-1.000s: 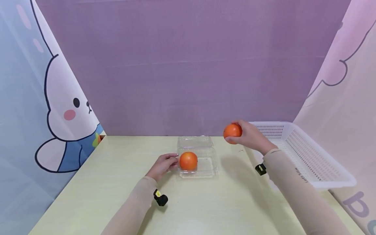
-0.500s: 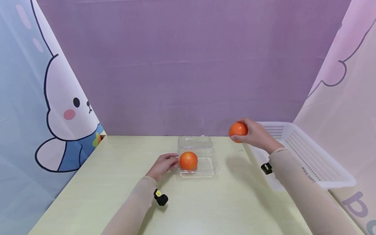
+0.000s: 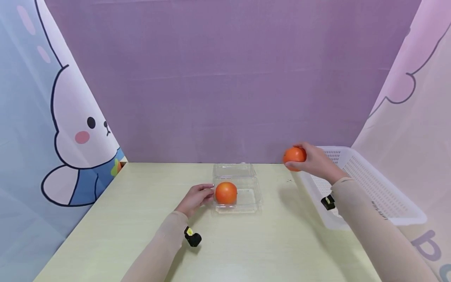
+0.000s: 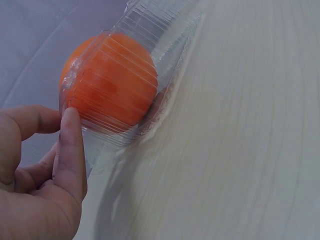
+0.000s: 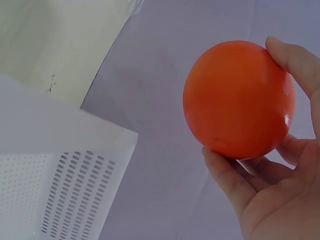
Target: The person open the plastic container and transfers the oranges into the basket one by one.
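Observation:
My right hand [image 3: 318,162] grips a round, glossy orange [image 3: 294,158] in the air, beside the near-left side of the white basket's far end. In the right wrist view the thumb and fingers [image 5: 227,177] hold that orange from opposite sides. A clear plastic clamshell box [image 3: 248,196] stands on the table with its lid raised at the back. Another orange [image 3: 226,193] sits in its left half. At the box's left edge, my left hand [image 3: 195,199] pinches the rim between thumb and finger, as the left wrist view shows.
A white perforated plastic basket [image 3: 399,203] stands on the right of the pale table [image 3: 260,250], its visible interior holding nothing I can make out. A purple cloth [image 3: 225,78] hangs behind, with printed curtains on both sides.
My right hand has moved steadily to the right with the orange, toward the basket. The left hand, the clamshell box and the orange in it have stayed put.

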{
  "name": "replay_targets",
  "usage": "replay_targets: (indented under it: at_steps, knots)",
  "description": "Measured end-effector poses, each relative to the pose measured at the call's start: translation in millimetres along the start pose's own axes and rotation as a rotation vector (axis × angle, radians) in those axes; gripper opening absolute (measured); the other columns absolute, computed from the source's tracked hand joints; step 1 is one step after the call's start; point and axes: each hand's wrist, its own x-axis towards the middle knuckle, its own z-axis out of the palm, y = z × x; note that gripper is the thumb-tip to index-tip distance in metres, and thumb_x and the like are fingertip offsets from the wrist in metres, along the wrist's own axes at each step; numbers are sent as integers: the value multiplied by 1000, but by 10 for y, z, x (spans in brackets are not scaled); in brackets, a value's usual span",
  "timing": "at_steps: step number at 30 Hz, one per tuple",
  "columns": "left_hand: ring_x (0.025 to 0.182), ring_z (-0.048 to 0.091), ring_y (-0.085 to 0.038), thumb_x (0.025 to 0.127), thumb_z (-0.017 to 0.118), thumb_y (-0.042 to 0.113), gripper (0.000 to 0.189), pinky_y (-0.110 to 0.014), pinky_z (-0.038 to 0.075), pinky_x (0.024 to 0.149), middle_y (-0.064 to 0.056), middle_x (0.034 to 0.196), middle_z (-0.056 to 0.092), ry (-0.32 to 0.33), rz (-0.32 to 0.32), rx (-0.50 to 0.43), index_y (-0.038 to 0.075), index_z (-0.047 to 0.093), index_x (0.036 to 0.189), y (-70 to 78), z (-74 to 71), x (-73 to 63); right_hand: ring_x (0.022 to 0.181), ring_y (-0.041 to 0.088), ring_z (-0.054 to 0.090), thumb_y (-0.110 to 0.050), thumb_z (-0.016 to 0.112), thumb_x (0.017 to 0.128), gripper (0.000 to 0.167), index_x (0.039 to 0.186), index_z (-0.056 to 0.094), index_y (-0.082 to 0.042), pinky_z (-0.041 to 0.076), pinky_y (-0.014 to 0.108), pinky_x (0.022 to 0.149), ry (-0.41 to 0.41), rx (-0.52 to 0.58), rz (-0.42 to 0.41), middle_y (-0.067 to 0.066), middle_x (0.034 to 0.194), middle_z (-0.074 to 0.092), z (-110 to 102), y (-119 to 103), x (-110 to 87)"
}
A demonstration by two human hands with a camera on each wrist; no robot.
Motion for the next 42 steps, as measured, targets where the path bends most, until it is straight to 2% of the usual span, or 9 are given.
replay_targets:
  at_steps: [11,21,33,42]
  knots:
    - [81,63,-11,98,59,2,36,-21,57,75,-12,100,65,5,10,8,-12,56,131,3,23,4,102,36,57,-45,77,87,79,142,44,1,53,50,83,-16,-1,32,21,125,57,-61,118,-19]
    - [82,63,-12,98,60,3,36,-22,57,76,-13,102,65,17,-5,8,-9,57,132,-8,15,25,99,34,58,-49,76,87,80,140,45,3,52,45,80,-2,-9,33,21,122,59,-127,202,-51]
    - [82,63,-11,98,59,2,36,-22,58,76,-13,102,66,10,-4,7,-10,56,133,-8,10,22,101,36,57,-52,74,87,85,143,42,3,51,46,81,-8,-30,70,24,123,58,-190,334,-99]
    - [81,63,-11,98,59,1,37,-21,57,75,-12,101,66,8,-1,1,-10,56,132,-7,8,15,98,37,57,-48,74,89,83,141,42,8,51,47,80,-8,-56,76,27,120,58,-233,430,-112]
